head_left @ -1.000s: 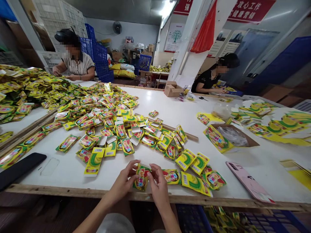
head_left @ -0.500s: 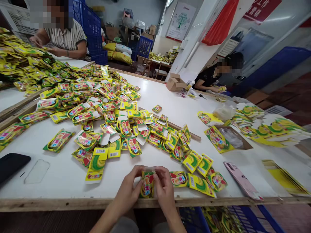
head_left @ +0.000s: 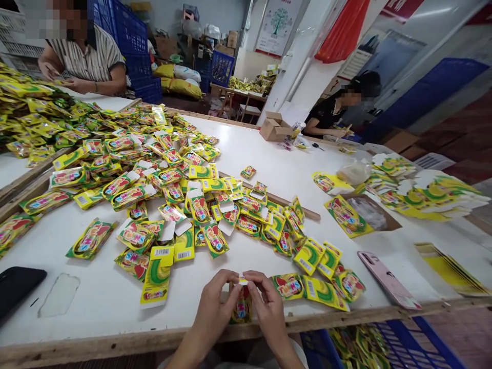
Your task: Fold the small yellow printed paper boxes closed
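Note:
Near the table's front edge, a small yellow-green candy box [head_left: 242, 307] stands upright between my hands. My left hand [head_left: 216, 302] grips its left side, with thumb and fingers at the top end. On the other side my right hand [head_left: 268, 302] is closed on it too, its thumb and fingertips at the top flap [head_left: 243, 280]. My fingers cover much of the box's upper part. Just right of my hands lie a similar box [head_left: 287, 286] and a yellow one with a barcode [head_left: 325, 292]. A long yellow box [head_left: 157, 277] lies to the left.
A large heap of similar boxes [head_left: 172, 174] spreads over the white table [head_left: 192, 318]. A pink phone [head_left: 388, 279] and an open carton [head_left: 388, 218] are at right; a black phone [head_left: 19, 287] is at left. Below the edge sits a blue crate [head_left: 418, 343]. Two other people work across the table.
The thumbs and fingertips of both hands have come together over the box's top, where a flap is now folded over. The view has shifted slightly.

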### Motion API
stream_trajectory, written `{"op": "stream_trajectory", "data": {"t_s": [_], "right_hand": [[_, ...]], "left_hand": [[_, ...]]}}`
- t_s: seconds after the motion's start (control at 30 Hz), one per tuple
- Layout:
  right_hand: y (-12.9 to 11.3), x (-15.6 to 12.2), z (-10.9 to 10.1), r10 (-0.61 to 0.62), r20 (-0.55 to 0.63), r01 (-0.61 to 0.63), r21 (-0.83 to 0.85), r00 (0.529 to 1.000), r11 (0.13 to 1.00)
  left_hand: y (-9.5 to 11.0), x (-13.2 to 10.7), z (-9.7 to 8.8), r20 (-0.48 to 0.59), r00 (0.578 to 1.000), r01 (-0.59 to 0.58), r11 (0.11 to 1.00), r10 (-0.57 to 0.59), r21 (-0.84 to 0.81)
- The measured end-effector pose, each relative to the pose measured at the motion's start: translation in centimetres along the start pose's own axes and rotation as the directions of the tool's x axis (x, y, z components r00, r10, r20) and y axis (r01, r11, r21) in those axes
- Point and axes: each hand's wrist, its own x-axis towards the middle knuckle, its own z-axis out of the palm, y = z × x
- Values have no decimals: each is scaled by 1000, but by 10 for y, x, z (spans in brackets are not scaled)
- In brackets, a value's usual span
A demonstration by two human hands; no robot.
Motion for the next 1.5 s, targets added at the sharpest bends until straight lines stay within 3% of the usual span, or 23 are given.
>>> {"op": "stream_trajectory", "data": {"t_s": [0.37,0.83,1.0,1.1,1.17,1.23,1.27,1.33,1.4,1.43,1.5], "right_hand": [[-8,19,-7,6,79,-6,-3,997,1000],[9,7,-16,-51,149,21,196,988,980],[5,4,-12,-24,148,-12,236,989,972],[0,-1,-18,-61,109,37,216,992,976],[-4,-9,-41,-130,35,124,143,991,982],[-8,-20,-84,-208,-131,208,-17,969,978],[-11,-26,-112,-246,-243,220,-128,938,967],[-16,-42,-174,-349,-453,169,-391,821,905],[-19,-57,-227,-470,-552,28,-627,689,779],[-19,-64,-246,-506,-570,-40,-689,647,724],[-14,-72,-261,-500,-586,-115,-714,638,690]], "left_hand": [[11,5,13,-139,986,94,995,-88,36],[-5,-12,18,-141,990,18,999,-13,35],[-6,-18,26,-138,987,81,996,-86,-40],[1,-21,35,-127,987,87,993,-96,-78],[9,-20,44,-87,993,69,995,-75,-76],[17,-17,58,-25,999,21,999,-22,-30],[20,-15,67,14,1000,-10,1000,9,19],[22,-8,88,114,991,-85,985,67,153],[19,1,109,228,969,-165,937,96,308],[16,6,118,275,957,-201,901,96,385],[11,14,131,332,940,-245,820,72,517]]}}
